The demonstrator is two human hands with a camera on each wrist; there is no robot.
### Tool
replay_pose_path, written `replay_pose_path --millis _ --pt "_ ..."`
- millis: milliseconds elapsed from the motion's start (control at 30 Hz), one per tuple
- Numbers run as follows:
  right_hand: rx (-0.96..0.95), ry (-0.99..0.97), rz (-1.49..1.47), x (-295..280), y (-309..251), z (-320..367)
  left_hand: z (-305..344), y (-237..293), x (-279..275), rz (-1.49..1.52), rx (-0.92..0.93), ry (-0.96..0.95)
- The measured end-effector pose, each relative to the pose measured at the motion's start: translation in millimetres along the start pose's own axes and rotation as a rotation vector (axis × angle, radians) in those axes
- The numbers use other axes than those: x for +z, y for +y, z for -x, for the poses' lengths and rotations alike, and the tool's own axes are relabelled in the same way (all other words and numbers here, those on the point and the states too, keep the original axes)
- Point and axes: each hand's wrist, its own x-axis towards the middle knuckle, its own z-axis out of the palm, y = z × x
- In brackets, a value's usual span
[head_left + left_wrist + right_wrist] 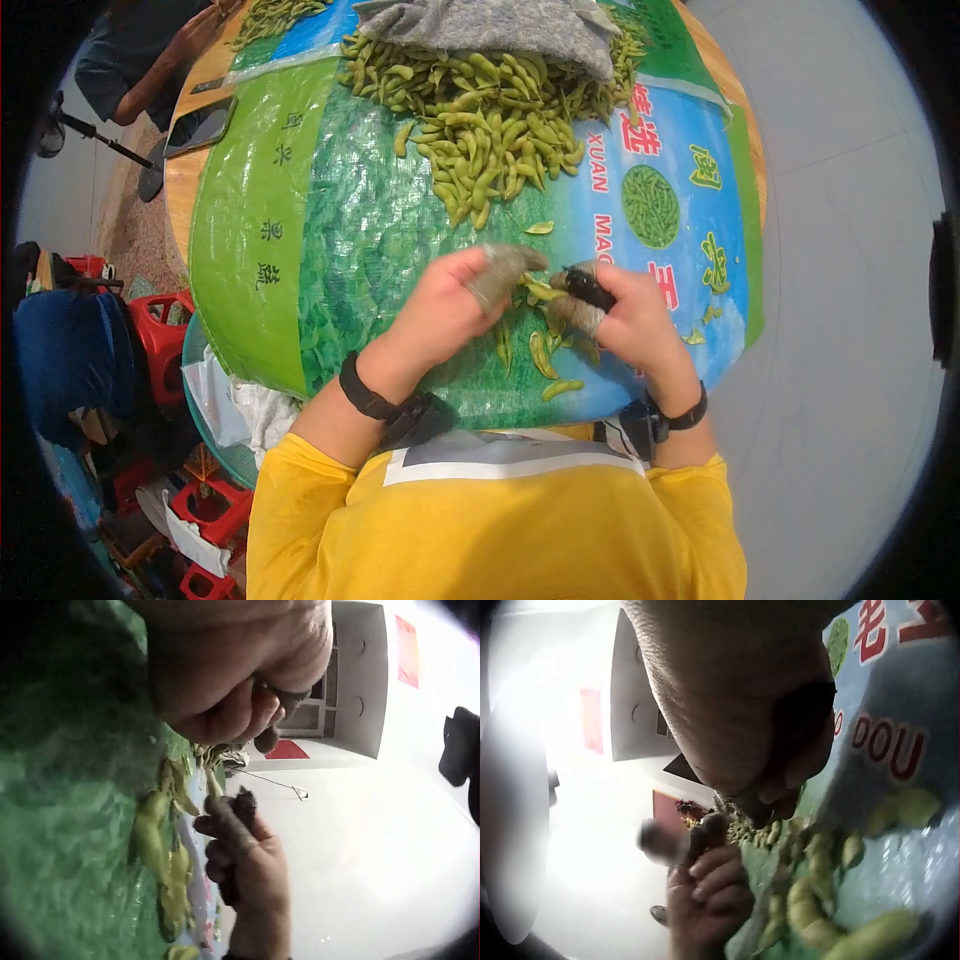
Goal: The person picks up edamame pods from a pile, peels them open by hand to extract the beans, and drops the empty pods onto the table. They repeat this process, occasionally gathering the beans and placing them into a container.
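Between my hands is a green soybean pod (545,291), pinched at its right end by the fingers of my right hand (630,315). My left hand (455,300) has its fingers curled and pinches the pod's left end. Greyish coverings wrap fingers of both hands, and a black covering sits on the right thumb. In the left wrist view the left hand (240,667) hides its own fingertips; the right hand (259,881) is curled beyond it. Several loose pods (541,355) lie on the printed sheet (400,250) below the hands.
A large heap of pods (480,130) covers the far middle of the round table, partly under a grey cloth (490,22). A phone (200,128) lies at the left edge. Red stools (160,330) stand to the left, and another person's arm (160,80) shows at upper left.
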Motion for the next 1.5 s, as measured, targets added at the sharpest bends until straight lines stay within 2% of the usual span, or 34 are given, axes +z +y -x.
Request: replay_pose_path --millis 67,100,200,267,333,400,467,533,633,733,833,900,933,1000,1033,1067,1100,1167,1267,1300,1333,1367,1400,1433,1467,1500 --pt "-0.029 -0.073 -0.234 -3.2 -3.3 6.1 -3.0 -13.3 9.6 -0.438 0.222 -0.009" --pt "-0.003 -0.056 -0.208 -7.7 -8.9 7.7 1.1 -6.4 9.2 -0.584 0.129 -0.095" --pt "-0.069 -0.058 -0.128 -8.0 -3.6 2.5 2.0 -10.0 3.1 -0.655 0.181 -0.228" --pt "-0.089 -0.073 -0.100 -3.6 -1.5 -3.5 2.4 -7.2 2.6 -0.590 0.104 -0.237" --pt "-0.114 -0.093 -0.074 3.6 -3.5 -7.5 5.6 1.0 5.8 -0.377 -0.042 -0.191" --pt "-0.082 -0.007 -0.256 7.0 -10.2 -11.1 4.6 0.6 5.6 -0.285 -0.053 -0.135" --pt "-0.108 -0.021 -0.235 2.1 -9.6 -7.6 5.4 8.0 8.6 -0.304 -0.034 -0.024" --pt "0.026 -0.091 -0.219 -2.0 -17.1 -1.4 2.5 1.3 6.5 -0.339 0.030 -0.004" --pt "0.053 -0.158 -0.194 0.2 -20.6 5.4 1.3 -4.2 3.7 -0.440 0.117 0.033" --pt "-0.055 -0.115 -0.089 10.7 -12.7 6.4 1.6 -4.8 4.2 -0.563 0.144 0.058" --pt "-0.048 -0.109 -0.085 15.5 -10.0 5.1 2.2 -8.0 0.4 -0.688 0.122 0.085" --pt "-0.040 -0.091 -0.104 20.5 -6.2 3.0 2.0 -9.6 1.3 -0.872 0.277 0.133" --pt "-0.025 -0.073 -0.125 23.4 -4.9 4.2 2.0 -9.5 2.4 -0.870 0.270 0.128" --pt "-0.001 -0.072 -0.109 22.0 -11.5 1.7 1.2 -8.9 7.8 -1.049 0.470 0.211" --pt "0.022 -0.075 -0.094 22.5 -12.0 2.3 1.7 -11.2 9.8 -1.038 0.444 0.187" --pt "0.060 -0.071 -0.103 25.2 -9.2 2.8 2.0 -13.1 10.1 -1.133 0.495 0.223" --pt "0.006 -0.064 -0.089 25.9 -7.1 -1.1 0.8 -14.5 9.6 -1.230 0.563 0.264" --pt "-0.046 -0.051 -0.076 23.7 -4.8 -4.4 1.3 -16.8 6.9 -1.202 0.549 0.252" --pt "0.278 -0.257 -0.556 20.3 -6.8 -8.4 2.4 -13.7 6.2 -1.060 0.492 0.249" --pt "0.267 -0.258 -0.554 17.2 -5.3 -7.4 2.9 -9.3 6.6 -0.631 0.259 0.191" --pt "0.385 -0.351 -0.919 11.4 -1.9 -4.5 2.9 -4.4 6.5 -0.202 0.038 0.128" --pt "0.498 -0.447 -1.280 7.8 -2.7 -4.0 2.8 -0.3 4.2 -0.209 0.059 0.132" --pt "0.478 -0.457 -1.269 7.4 -7.8 -3.8 3.4 2.2 0.5 -0.037 -0.067 0.055" --pt "0.432 -0.376 -1.080 8.5 -14.1 -0.1 4.6 2.5 -2.2 0.137 -0.200 -0.026" --pt "0.387 -0.292 -0.895 10.0 -18.1 3.8 4.3 -0.9 -1.8 0.131 -0.190 -0.024" --pt "0.274 -0.255 -0.706 12.9 -15.5 6.8 3.6 -7.5 1.4 -0.127 -0.017 0.037"
